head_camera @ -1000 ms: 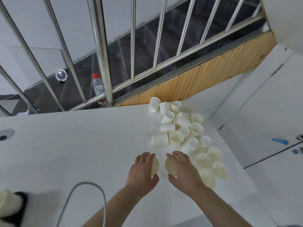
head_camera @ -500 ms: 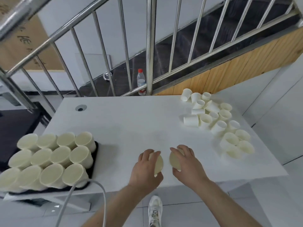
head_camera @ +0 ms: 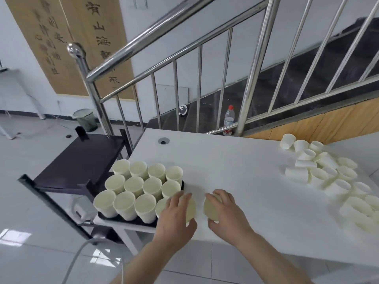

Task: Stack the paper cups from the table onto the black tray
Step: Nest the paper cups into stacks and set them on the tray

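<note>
My left hand (head_camera: pixel 176 217) grips one cream paper cup (head_camera: pixel 191 208) and my right hand (head_camera: pixel 224 210) grips another paper cup (head_camera: pixel 211 210), both held on their sides with the mouths facing each other. They hover just right of the black tray (head_camera: pixel 131 220) at the table's left front corner. Several stacks of cups (head_camera: pixel 139 187) fill the tray in rows. A pile of loose cups (head_camera: pixel 326 171), upright and tipped, lies at the table's right side.
The white table (head_camera: pixel 235 167) has a cable hole (head_camera: pixel 163 141) near its back left. A dark cart (head_camera: pixel 80 162) stands left of the tray. A steel stair railing (head_camera: pixel 252 78) and a water bottle (head_camera: pixel 229 119) are behind. A grey cable (head_camera: pixel 75 261) hangs below.
Both hands carried their cups leftward from beside the loose pile to the tray's right edge. My view swung left, bringing the tray, the cart and the railing post into sight.
</note>
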`<state>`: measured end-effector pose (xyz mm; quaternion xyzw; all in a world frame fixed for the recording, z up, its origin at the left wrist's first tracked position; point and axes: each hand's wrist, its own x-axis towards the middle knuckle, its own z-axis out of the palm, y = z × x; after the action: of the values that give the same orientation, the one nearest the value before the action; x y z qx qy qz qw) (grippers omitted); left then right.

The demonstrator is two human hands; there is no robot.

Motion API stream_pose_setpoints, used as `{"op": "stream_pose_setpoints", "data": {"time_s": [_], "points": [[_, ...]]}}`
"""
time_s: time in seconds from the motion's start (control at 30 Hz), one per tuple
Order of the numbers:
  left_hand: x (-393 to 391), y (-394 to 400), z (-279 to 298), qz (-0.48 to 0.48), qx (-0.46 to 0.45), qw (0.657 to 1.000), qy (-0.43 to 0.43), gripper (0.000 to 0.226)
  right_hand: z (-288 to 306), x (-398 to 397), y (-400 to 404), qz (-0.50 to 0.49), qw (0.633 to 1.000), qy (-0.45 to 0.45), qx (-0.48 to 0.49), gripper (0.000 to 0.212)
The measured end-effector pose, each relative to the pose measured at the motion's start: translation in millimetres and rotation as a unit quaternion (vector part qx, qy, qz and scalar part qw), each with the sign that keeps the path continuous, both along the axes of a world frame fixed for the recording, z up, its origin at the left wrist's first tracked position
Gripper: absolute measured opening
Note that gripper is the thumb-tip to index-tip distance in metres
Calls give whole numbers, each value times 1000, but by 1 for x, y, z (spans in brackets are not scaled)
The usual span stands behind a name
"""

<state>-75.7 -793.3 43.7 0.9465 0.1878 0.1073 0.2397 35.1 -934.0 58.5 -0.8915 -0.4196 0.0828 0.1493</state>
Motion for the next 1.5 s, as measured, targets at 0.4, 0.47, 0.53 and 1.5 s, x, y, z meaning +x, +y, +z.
{"op": "stream_pose_setpoints", "data": {"time_s": [0.4, 0.47, 0.53, 1.5], "points": [[-71, 195, 5, 40, 0, 999, -11, 66, 1, -68, 194, 15, 997, 49, 59, 70], [-78, 223, 3, 36, 8, 999, -5, 66, -2, -78, 219, 16, 996, 59, 62, 70], [-82, 237, 2, 41, 7, 999, -3, 66, -5, -84, 232, 18, 996, 63, 62, 71], [-90, 291, -42, 6, 5, 986, 165, 61, -48, -92, 286, 25, 993, 68, -94, 61]]}}
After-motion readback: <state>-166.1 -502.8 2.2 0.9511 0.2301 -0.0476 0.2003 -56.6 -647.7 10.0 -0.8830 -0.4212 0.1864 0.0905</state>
